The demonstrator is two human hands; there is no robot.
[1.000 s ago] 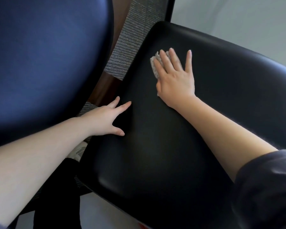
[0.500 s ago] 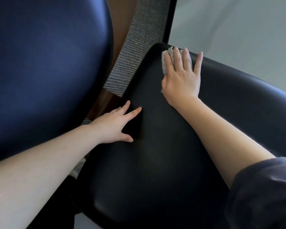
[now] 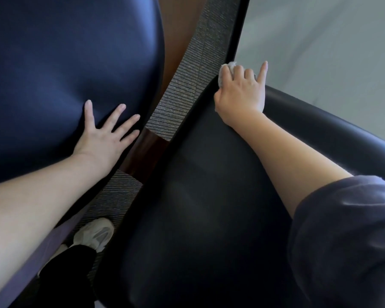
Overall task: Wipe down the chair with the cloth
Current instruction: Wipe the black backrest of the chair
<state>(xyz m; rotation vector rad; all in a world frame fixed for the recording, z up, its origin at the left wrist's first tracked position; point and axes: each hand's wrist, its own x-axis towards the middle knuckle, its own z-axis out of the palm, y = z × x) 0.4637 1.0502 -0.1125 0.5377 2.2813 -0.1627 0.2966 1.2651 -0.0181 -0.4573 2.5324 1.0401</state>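
Black chair (image 3: 198,207) — right hand (image 3: 240,92) grips the cloth (image 3: 230,66) at its far corner; left hand (image 3: 102,136) splayed on blue seat (image 3: 53,74).

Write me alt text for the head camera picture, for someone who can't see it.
A person's right hand presses a pale cloth over the far edge of a black chair, fingers curled round it. The left hand rests flat, fingers spread, on a blue chair beside it; a white shoe shows on striped carpet below.
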